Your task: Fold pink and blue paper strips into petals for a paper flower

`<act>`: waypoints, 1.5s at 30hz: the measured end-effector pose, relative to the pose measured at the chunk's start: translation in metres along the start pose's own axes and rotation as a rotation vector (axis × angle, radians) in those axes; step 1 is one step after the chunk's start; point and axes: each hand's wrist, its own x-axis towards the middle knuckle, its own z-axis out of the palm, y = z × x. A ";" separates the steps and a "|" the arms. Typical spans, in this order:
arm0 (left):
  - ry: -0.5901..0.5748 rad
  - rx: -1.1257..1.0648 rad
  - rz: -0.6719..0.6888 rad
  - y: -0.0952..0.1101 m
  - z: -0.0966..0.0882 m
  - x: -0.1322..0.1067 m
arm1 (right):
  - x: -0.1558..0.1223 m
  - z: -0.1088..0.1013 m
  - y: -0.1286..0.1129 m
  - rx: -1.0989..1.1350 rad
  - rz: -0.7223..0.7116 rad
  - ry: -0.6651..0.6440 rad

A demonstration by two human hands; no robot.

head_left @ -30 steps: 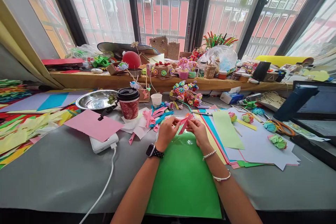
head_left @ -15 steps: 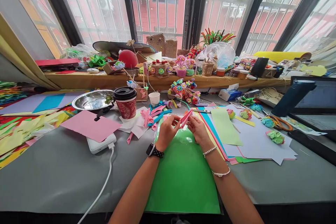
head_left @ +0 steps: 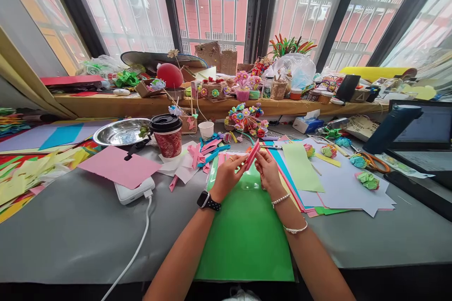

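Note:
A narrow folded pink paper strip [head_left: 252,155] is held up between my two hands, above the far end of a shiny green sheet [head_left: 247,235]. My left hand [head_left: 228,174] pinches its lower left end. With thumb and fingers, my right hand [head_left: 267,169] grips the strip's right side. Just left of my hands, folded pink strips [head_left: 195,157] and blue strips [head_left: 214,154] lie on crumpled white paper [head_left: 186,169]. Coloured sheets [head_left: 300,169] are stacked close to my right hand.
A lidded red cup [head_left: 166,137] and a steel bowl [head_left: 118,132] stand at back left. A white cable [head_left: 139,247] runs from a white power bank [head_left: 132,193]. Crumpled paper flowers [head_left: 367,180], orange-handled scissors [head_left: 377,163] and a laptop [head_left: 422,127] lie right.
The pink strip has turned more upright, with its faces pressed closer together. My right fingers have shifted on it. The whole view has moved slightly.

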 end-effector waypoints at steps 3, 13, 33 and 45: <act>-0.024 -0.024 0.009 0.002 0.000 0.000 | -0.001 0.002 -0.002 -0.016 -0.069 0.012; -0.022 -0.257 -0.153 0.001 0.001 0.003 | -0.014 0.006 -0.002 -0.474 -0.390 -0.102; 0.011 -0.319 -0.235 -0.002 0.002 0.004 | -0.013 0.006 -0.001 -0.522 -0.339 -0.182; 0.067 -0.214 -0.204 -0.001 0.002 0.003 | -0.012 0.005 0.000 -0.539 -0.360 -0.151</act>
